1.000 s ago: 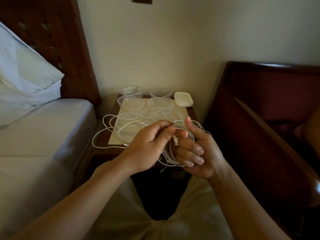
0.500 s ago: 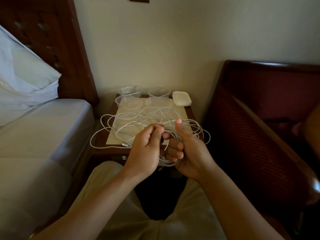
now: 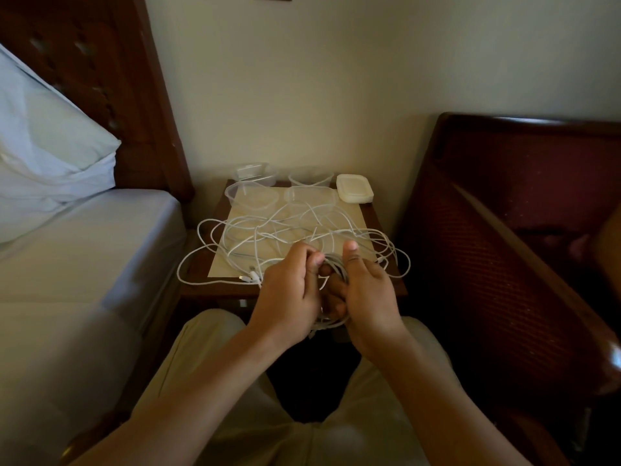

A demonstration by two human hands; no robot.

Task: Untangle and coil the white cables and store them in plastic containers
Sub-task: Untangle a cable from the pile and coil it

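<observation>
Both hands, left (image 3: pixel 289 294) and right (image 3: pixel 366 297), gripped a coiled bundle of thin white cables (image 3: pixel 332 264) above the small wooden table (image 3: pixel 376 216).

text: none readable | labels: none legible on the clear plastic containers (image 3: pixel 250 196) at the nightstand's far edge | brands: none legible on the stacked lids (image 3: pixel 355 192) at its far right corner | numbers: none | connectors on white cables (image 3: pixel 249 277) too small to tell any marking
</observation>
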